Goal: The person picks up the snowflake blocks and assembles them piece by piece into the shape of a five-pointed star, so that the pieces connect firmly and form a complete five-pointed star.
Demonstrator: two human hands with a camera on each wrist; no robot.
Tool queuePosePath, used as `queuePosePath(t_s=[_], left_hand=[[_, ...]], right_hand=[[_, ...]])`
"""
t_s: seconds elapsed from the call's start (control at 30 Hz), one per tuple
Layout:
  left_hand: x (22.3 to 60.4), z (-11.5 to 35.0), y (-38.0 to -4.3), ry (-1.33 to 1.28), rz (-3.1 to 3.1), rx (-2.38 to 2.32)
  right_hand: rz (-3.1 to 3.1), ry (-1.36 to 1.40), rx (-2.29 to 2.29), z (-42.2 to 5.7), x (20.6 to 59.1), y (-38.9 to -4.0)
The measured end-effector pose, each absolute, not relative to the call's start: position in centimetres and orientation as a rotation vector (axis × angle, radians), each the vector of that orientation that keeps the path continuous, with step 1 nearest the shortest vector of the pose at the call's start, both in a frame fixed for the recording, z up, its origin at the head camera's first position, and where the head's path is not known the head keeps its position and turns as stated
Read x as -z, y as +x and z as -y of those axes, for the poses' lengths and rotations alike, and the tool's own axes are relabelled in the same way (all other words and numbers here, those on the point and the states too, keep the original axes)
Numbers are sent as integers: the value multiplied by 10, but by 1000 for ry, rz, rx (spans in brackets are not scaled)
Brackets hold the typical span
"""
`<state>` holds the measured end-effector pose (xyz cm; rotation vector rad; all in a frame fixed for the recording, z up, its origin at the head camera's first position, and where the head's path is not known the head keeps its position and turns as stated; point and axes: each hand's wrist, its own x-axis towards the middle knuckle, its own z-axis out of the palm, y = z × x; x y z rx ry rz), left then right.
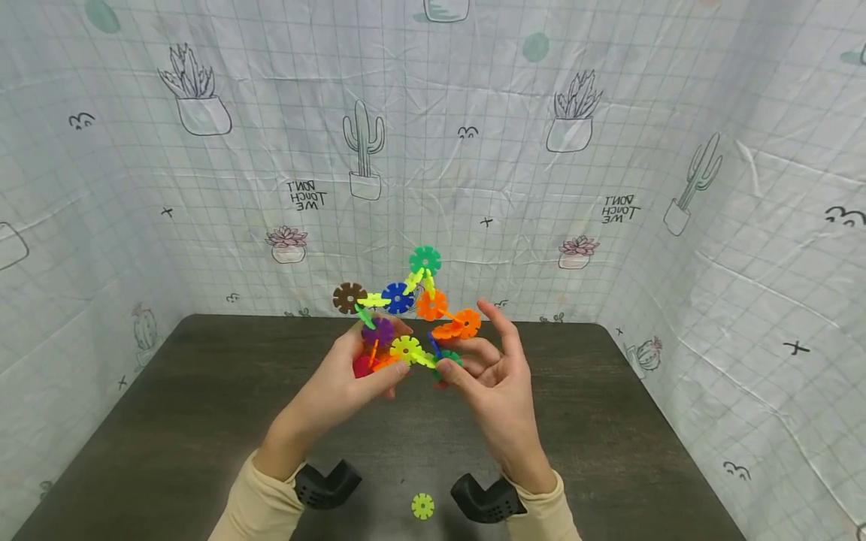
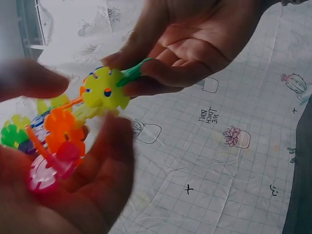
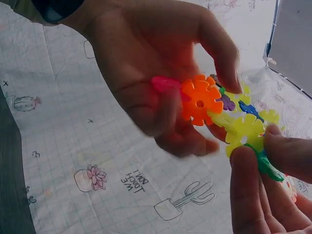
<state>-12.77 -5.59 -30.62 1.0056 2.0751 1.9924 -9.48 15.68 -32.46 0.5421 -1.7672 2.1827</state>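
Slotted plastic flower discs of many colours are linked into a chain (image 1: 397, 299), held up above the table between both hands. The left hand (image 1: 338, 368) holds its left side, fingers curled about the pink-red (image 3: 165, 84) and orange discs (image 3: 200, 101); in the left wrist view its thumb stands apart from them. Between thumb and fingers the right hand (image 1: 497, 379) pinches a green disc (image 3: 265, 165), joined to a yellow disc (image 3: 245, 134). At the far end, the brown (image 1: 349, 298), blue and upper green (image 1: 425, 261) discs show above the hands.
A loose yellow-green disc (image 1: 422, 506) lies on the dark table (image 1: 237, 391) near its front, between the forearms. Grid-patterned cloth (image 1: 433, 173) with plant drawings hangs behind and at both sides. Each wrist bears a black camera mount (image 1: 489, 499).
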Motion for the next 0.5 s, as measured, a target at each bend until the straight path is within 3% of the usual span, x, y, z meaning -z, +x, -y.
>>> queuePosePath(t_s=[0.5], left_hand=[[307, 51, -130, 778, -2201, -2123]], right_hand=[[1695, 480, -2325, -150, 329, -95]])
